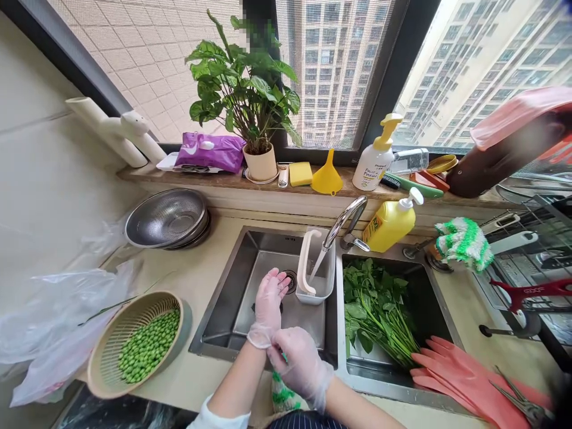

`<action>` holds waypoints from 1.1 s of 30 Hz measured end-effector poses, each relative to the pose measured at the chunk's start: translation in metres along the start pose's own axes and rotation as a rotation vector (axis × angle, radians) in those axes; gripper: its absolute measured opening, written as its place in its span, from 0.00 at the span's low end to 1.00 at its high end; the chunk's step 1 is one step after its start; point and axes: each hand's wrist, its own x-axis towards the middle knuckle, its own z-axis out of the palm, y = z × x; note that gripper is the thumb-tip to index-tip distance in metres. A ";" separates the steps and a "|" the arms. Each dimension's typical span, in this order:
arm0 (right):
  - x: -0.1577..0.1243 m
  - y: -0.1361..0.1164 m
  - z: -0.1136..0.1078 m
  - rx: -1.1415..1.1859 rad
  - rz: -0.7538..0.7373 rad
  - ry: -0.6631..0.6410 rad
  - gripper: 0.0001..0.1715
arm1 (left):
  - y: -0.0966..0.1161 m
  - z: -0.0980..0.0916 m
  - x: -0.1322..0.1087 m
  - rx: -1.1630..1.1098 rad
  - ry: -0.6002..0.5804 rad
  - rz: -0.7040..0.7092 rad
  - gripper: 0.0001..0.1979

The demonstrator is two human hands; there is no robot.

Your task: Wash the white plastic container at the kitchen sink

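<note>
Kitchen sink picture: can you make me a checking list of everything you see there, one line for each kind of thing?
Surface: pale counter around a steel double sink; water runs from the tap.
Job's things: thin clear gloves on both hands; white rack in the left basin.
Clutter: basket of green peas, leafy greens in the right basin, pink rubber gloves, metal bowls, plastic bags, yellow soap bottle, potted plant.
Fingers: left hand open over the basin; right hand grips the left glove's cuff.
Cables: nothing seen.
Surroundings: window ledge with funnel and sponge; tower blocks outside.
</note>
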 end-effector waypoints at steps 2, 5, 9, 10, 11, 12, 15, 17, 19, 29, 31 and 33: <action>0.003 -0.002 -0.007 0.010 -0.023 -0.087 0.06 | 0.003 0.001 -0.004 -0.007 -0.065 -0.028 0.20; 0.005 -0.006 -0.016 0.044 -0.124 -0.232 0.06 | 0.007 0.002 -0.013 0.003 -0.210 -0.057 0.19; -0.006 -0.008 -0.008 0.117 -0.167 -0.298 0.06 | 0.007 0.002 -0.017 -0.021 -0.250 -0.044 0.19; -0.011 -0.008 -0.003 0.162 -0.164 -0.315 0.05 | 0.008 0.002 -0.015 -0.038 -0.227 -0.057 0.20; -0.015 -0.007 0.002 0.218 -0.158 -0.339 0.05 | 0.009 0.002 -0.013 -0.050 -0.203 -0.070 0.22; -0.020 -0.005 0.005 0.276 -0.145 -0.361 0.04 | 0.011 0.002 -0.010 -0.050 -0.187 -0.077 0.23; -0.030 0.006 0.005 0.391 0.005 -0.345 0.04 | 0.018 -0.001 -0.006 0.021 -0.190 -0.042 0.26; -0.034 0.019 -0.006 0.412 0.171 -0.276 0.06 | 0.019 -0.008 -0.008 0.118 -0.219 -0.024 0.26; -0.038 0.036 -0.022 0.434 0.306 -0.220 0.11 | 0.015 -0.022 -0.014 0.238 -0.246 -0.039 0.26; -0.073 0.090 -0.037 0.628 0.700 0.033 0.21 | -0.027 -0.084 -0.024 0.542 -0.248 -0.122 0.27; -0.070 0.092 -0.033 0.623 0.748 0.128 0.20 | -0.026 -0.074 -0.022 0.575 -0.280 -0.070 0.27; -0.061 0.095 -0.032 0.602 0.789 0.238 0.22 | -0.021 -0.059 -0.019 0.619 -0.307 -0.001 0.26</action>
